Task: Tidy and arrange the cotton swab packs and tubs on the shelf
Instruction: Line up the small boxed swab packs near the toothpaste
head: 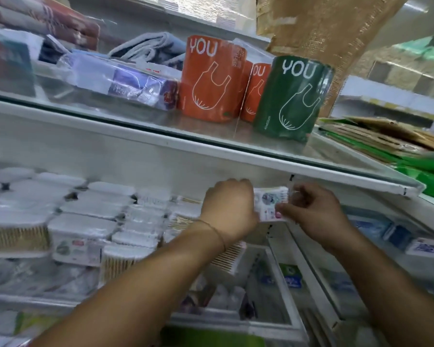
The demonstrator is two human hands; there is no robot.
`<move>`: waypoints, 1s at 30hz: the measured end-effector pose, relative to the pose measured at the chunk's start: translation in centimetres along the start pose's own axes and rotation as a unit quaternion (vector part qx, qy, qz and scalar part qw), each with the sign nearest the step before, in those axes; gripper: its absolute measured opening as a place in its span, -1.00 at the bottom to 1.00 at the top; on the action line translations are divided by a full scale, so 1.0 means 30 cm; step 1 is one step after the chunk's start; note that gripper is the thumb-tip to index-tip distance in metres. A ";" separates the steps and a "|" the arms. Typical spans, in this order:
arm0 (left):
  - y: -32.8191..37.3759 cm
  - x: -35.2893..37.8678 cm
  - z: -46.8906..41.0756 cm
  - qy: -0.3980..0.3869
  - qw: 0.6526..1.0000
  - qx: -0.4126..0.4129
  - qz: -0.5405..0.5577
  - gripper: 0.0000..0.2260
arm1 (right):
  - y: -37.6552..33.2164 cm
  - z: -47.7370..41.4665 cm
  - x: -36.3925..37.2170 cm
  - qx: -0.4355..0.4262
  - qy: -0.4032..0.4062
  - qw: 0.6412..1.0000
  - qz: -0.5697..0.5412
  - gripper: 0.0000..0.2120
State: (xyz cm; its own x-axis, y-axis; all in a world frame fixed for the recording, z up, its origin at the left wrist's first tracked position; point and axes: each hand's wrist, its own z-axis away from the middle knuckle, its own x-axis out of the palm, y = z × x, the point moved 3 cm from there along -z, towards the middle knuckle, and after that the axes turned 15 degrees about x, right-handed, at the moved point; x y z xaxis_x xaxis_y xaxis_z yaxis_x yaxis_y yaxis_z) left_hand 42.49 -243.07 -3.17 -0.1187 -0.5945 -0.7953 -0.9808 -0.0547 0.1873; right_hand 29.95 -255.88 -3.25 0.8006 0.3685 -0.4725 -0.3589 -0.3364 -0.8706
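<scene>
Both hands hold one small cotton swab pack between them, just under the upper shelf. The left hand grips its left side and the right hand pinches its right side. The stacked tubs sit to the left, nearer the left hand

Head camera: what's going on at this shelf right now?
A person is holding a small cotton swab pack with both hands. The left hand grips its left side and the right hand pinches its right side. The pack is raised at the right end of the swab shelf, just under the glass shelf that carries the orange roll and green roll. Stacked white-lidded tubs fill the space to the left. The pack is not yet set down.
</scene>
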 end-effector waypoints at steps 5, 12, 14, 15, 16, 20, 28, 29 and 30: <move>0.009 0.007 -0.098 -0.095 0.991 0.061 -0.071 -0.70 | 0.019 -0.072 0.056 -0.093 0.002 0.960 0.265 -0.59; -0.072 0.114 -0.150 -0.196 0.970 0.135 -0.042 -0.85 | 0.068 -0.144 0.167 -0.128 -0.059 0.903 0.406 -0.55; -0.102 0.138 -0.144 -0.204 0.970 0.126 -0.035 -0.84 | 0.082 -0.152 0.170 -0.133 -0.057 0.899 0.412 -0.54; -0.110 0.146 -0.139 -0.208 0.970 0.124 -0.027 -0.82 | 0.086 -0.157 0.170 -0.141 -0.054 0.896 0.417 -0.55; -0.116 0.152 -0.136 -0.210 0.970 0.123 -0.021 -0.78 | 0.089 -0.162 0.168 -0.148 -0.051 0.894 0.420 -0.56; -0.124 0.184 -0.135 -0.198 0.970 0.142 -0.027 -0.77 | 0.089 -0.178 0.170 -0.147 -0.050 0.894 0.420 -0.59; -0.162 0.255 -0.113 -0.183 0.967 0.175 -0.038 -0.81 | 0.127 -0.197 0.170 -0.141 -0.040 0.909 0.391 -0.62; -0.164 0.259 -0.110 -0.180 0.966 0.181 -0.038 -0.82 | 0.131 -0.199 0.171 -0.137 -0.041 0.910 0.390 -0.62; -0.166 0.261 -0.108 -0.179 0.966 0.185 -0.038 -0.82 | 0.132 -0.203 0.174 -0.135 -0.041 0.910 0.390 -0.63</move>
State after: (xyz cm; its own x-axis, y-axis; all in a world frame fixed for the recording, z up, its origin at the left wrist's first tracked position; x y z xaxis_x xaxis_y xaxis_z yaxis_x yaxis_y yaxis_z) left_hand 46.94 -250.06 -8.47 -0.0245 -0.2811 -0.9594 -0.9693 0.2415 -0.0461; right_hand 35.62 -260.57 -8.34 0.3093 -0.0141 -0.9509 -0.6636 -0.7194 -0.2052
